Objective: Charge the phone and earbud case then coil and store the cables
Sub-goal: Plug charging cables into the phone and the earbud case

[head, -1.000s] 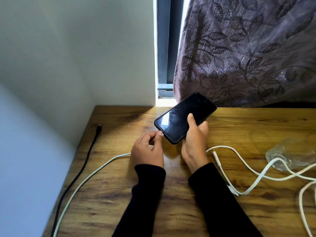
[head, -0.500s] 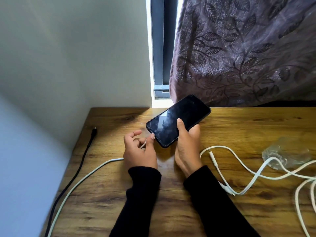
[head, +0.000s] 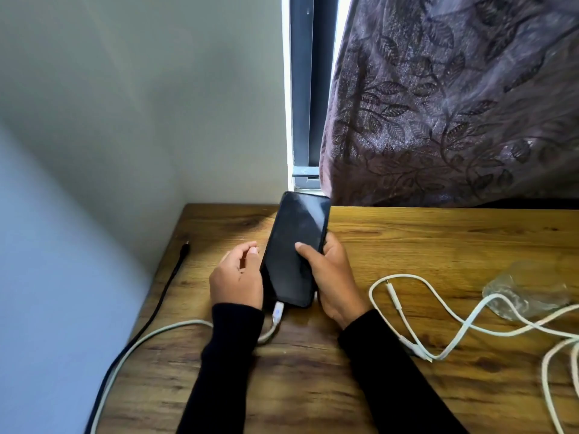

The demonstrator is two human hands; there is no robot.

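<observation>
Two hands: both mine, over the wooden desk (head: 407, 245), black sleeves to the wrists.
R hand (head: 332, 277): grasping the phone (head: 296, 249), thumb laid across the dark screen, fingers wrapped round its right edge, forearm angled in from lower right.
L hand (head: 236, 277): loosely curled beside the phone's left edge, holding nothing; fingertips near the edge, can't tell if touching.
Phone: held tilted above the desk, top end toward the window.
White cable (head: 141, 339): plug (head: 277, 311) seated in phone's bottom end, runs under my L wrist, off lower left.
Black cable (head: 163, 296): along desk's left edge.
2nd white cable (head: 463, 330): loose loops, right of R arm.
Clear plastic bag (head: 526, 296): far right, under that cable.
</observation>
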